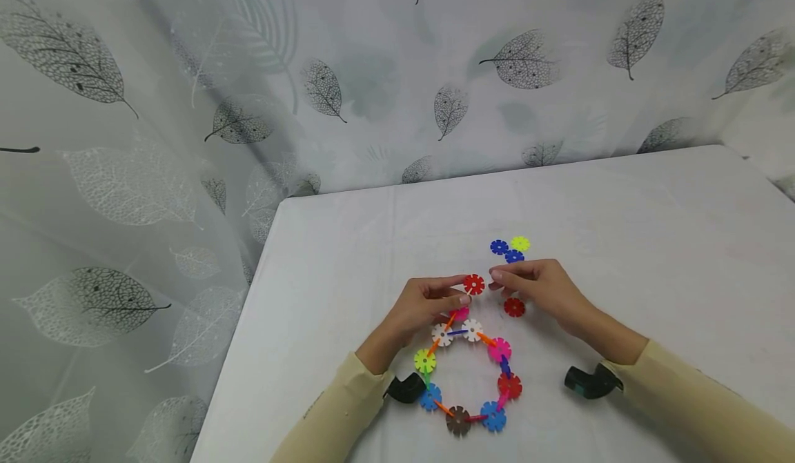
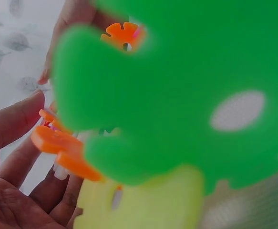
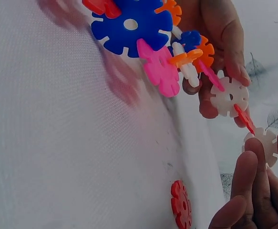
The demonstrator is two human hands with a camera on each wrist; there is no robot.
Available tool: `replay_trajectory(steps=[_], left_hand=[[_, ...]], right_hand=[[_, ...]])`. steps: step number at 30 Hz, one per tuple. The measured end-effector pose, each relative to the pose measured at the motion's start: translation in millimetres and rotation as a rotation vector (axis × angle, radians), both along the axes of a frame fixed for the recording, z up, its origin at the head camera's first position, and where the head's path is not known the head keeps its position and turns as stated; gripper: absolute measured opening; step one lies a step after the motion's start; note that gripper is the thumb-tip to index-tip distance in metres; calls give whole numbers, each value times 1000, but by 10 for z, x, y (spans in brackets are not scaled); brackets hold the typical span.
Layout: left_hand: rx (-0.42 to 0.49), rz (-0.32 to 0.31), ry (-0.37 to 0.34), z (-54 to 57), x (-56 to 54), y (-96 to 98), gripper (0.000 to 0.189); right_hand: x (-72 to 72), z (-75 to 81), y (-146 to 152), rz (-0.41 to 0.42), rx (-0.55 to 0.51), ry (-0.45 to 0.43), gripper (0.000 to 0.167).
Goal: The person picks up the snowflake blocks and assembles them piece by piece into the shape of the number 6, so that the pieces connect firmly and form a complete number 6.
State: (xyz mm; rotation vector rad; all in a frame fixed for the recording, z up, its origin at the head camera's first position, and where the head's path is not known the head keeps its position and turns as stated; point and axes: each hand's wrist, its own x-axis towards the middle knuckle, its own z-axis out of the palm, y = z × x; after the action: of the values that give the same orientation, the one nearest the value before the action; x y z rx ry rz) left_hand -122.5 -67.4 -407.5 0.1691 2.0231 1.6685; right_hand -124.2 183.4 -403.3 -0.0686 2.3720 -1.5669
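Notched interlocking plastic discs form a ring on the table, with a pink disc branching off its far side. My left hand grips this branch and pinches a white disc at its end. A red disc is slotted into that white one. At the red disc's other edge, my right hand pinches a second white disc between thumb and fingers. Close to the left wrist camera, a large green disc hides much of that view, with an orange disc beside the left fingers.
A loose red disc lies on the table under my right hand. Beyond that hand are two blue discs and a yellow disc. A patterned curtain hangs behind the white table.
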Motion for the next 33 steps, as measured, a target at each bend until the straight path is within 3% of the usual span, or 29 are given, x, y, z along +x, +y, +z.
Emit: replay_trajectory(steps=[6, 18, 33], left_hand=[[10, 3, 0, -10, 0, 0, 39], [-12, 14, -4, -14, 4, 8, 40], [0, 27, -13, -48, 14, 54, 40]], right_hand=[[-3, -16, -14, -14, -40, -39, 55], [20, -48, 17, 57, -89, -62, 52], [66, -104, -22, -2, -56, -47, 51]])
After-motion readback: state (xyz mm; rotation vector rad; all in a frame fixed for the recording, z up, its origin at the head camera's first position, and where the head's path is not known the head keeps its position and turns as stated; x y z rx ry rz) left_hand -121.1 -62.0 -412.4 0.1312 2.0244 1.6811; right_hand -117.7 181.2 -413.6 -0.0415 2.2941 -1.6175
